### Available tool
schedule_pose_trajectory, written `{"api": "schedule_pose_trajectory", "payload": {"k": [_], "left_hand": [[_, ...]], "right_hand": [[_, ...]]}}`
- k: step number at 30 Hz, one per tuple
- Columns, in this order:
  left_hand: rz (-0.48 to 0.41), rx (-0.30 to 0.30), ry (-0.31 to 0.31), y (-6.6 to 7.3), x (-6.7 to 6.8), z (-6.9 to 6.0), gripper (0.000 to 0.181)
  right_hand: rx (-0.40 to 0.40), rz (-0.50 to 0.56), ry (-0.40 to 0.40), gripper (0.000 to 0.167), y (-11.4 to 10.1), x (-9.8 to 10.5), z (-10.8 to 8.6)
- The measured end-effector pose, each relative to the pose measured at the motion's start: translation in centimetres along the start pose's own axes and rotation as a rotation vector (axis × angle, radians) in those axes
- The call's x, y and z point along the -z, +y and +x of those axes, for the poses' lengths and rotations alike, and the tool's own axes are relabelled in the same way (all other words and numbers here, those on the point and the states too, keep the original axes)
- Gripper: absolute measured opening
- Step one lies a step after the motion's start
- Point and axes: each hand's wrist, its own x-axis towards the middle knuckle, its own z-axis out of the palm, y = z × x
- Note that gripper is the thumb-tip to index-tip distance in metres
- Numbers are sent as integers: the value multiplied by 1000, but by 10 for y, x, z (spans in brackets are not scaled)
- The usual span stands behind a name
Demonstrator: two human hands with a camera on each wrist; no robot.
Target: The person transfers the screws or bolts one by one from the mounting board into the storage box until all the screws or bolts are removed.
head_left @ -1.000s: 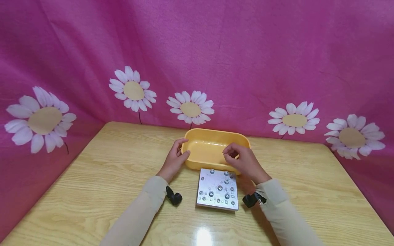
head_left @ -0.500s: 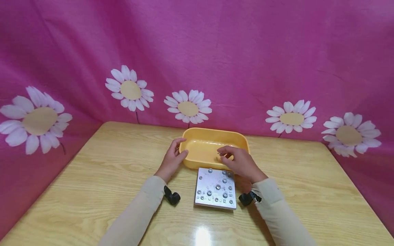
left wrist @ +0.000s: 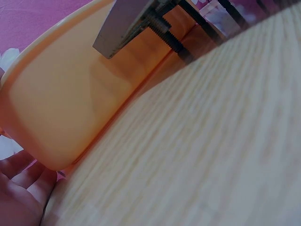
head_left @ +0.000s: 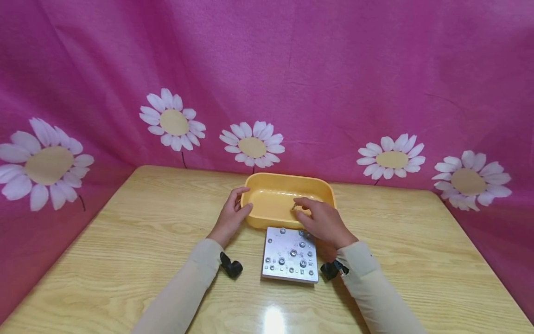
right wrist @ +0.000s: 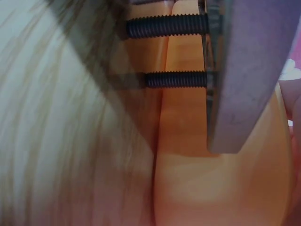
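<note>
In the head view a yellow plastic tub (head_left: 267, 223) lies lengthwise across the table. My left hand (head_left: 228, 219) holds its left end, thumb at the rim and fingers along the outside; the left wrist view shows these fingers (left wrist: 21, 181) by the end wall. Over the tub's right half is my right hand (head_left: 325, 221), pinching a small brass-coloured piece (head_left: 294, 206) between thumb and forefinger. It resembles a screw but is too small to tell. Just in front of the tub stands a square metal plate (head_left: 288, 260) with several socket-head bolts.
Threaded bolt shanks (right wrist: 176, 79) stick out beneath the plate and raise it above the wooden table (head_left: 158, 208). A pink cloth (head_left: 317, 83) with printed daisies hangs behind and at the sides. Black wrist cameras (head_left: 232, 266) sit near the plate.
My right hand has shifted a little left over the tub, and its thumb and forefinger have spread, exposing the small piece. My left hand stays at the tub's left end.
</note>
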Motion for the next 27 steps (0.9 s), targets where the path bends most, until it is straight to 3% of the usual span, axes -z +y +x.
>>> {"api": "schedule_pose_trajectory", "payload": {"k": [6,9,18,27], "left_hand": [[-16,-15,-20,1,1,-1,45],[-16,-9,-36,10,2,-5,47],[-20,-11,-8,1,0,-1,43],[-5,-20,-15,0,1,-1,44]], "right_hand": [[2,-7,-4,48,1,0,0],[7,2,-4,48,1,0,-1],[13,16,8,47,1,2,-1],[-10,182,-44,51,-1,11,-3]]}}
